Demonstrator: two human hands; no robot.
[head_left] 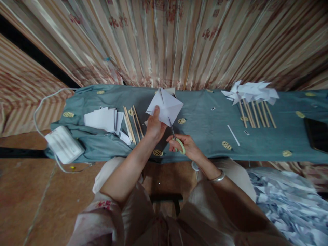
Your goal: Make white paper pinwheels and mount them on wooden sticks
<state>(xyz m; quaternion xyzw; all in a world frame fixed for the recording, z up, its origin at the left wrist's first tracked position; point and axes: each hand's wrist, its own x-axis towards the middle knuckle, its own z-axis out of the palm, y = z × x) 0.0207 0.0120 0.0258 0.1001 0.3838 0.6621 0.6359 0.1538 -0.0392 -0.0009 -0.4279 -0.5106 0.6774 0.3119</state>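
Note:
Between thumb and fingers, my left hand (154,127) grips a square white sheet of paper (170,106), turned with one corner away from me. A slit runs in from its far corner. My right hand (189,147) has its fingers through the pale green handles of a pair of scissors (180,145). The scissor blades meet the sheet near its lower corner. To the left of the sheet lie several thin wooden sticks (138,121) and a stack of white paper (99,119).
Paper pinwheels (252,93) on sticks lie at the right of the green cloth (200,106). A narrow paper strip (233,135) is nearer me. A dark phone-like slab (316,134) sits far right, a white corded box (64,145) far left. Paper scraps (289,205) fill the lower right.

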